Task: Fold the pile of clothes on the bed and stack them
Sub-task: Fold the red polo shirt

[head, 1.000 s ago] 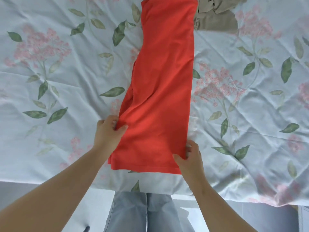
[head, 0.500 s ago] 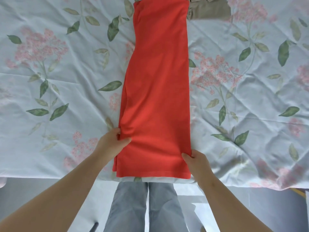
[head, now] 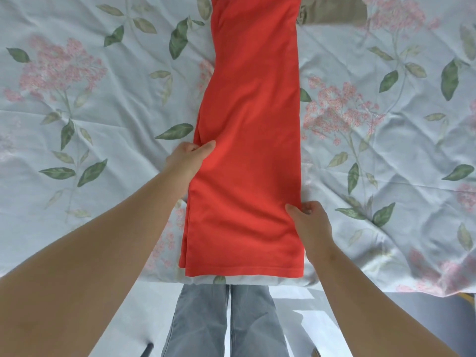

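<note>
A pale bedsheet (head: 121, 106), printed with pink flower clusters and green leaves and creased all over, is spread across the bed and fills the view from edge to edge. From the lower left a bare forearm is stretched up over the sheet, and the left hand (head: 189, 161) is placed at the left edge of the red garment (head: 247, 150), about halfway along its visible length. The edge is pinched there: the thumb is laid on top of the cloth, the fingers are tucked against and under the edge, and a small ridge of fabric is bunched up at the grip. The red garment is laid flat in the middle of the bed as a long narrow strip, folded lengthwise, with doubled layers seen along its left side. Its straight hem is set near the bed's near edge and its far end is cut off by the top of the view. Below the hem, beyond the bed's edge, the person's legs in light grey-blue jeans (head: 226, 320) are seen over a pale floor. The right edge of the strip is grasped by the right hand (head: 311, 222), nearer the hem than the other hand, with the thumb pressed on the red cloth and the fingers curled at its border. At the top, just right of the red strip and touching it, a khaki garment (head: 334, 11) is partly seen.
</note>
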Demonstrator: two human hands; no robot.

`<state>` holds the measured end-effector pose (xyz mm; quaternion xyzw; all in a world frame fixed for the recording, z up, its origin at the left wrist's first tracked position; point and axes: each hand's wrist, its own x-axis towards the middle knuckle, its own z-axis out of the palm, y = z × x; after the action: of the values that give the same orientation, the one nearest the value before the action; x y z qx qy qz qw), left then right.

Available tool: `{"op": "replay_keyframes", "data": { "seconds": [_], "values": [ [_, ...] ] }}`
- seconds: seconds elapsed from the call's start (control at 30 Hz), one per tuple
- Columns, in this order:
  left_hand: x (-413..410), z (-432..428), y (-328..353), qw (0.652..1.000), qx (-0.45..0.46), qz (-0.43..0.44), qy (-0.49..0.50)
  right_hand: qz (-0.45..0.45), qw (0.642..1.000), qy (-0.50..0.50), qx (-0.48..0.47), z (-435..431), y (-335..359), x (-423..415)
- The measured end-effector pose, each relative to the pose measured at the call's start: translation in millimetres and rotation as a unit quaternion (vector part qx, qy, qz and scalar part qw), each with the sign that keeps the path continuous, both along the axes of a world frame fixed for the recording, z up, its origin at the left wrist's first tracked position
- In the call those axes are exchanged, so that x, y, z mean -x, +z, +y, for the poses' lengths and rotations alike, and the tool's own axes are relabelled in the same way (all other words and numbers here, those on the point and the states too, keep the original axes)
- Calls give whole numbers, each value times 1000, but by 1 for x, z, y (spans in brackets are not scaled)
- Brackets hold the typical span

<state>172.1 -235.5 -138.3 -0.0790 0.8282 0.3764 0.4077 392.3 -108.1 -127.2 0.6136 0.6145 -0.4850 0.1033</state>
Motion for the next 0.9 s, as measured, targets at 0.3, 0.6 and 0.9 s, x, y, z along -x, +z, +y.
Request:
{"op": "replay_keyframes", "data": {
  "seconds": [0.3,0.6,0.9],
  "values": [
    [19,29,-12,983,78,163,-40,-28,999,5,18,15,-11,22],
    [47,19,-8,990,20,126,54,-24,999,27,14,17,-14,23],
    [-4,-20,-10,999,2,45,27,5,1000,-10,9,9,-10,9]
  ]
}}
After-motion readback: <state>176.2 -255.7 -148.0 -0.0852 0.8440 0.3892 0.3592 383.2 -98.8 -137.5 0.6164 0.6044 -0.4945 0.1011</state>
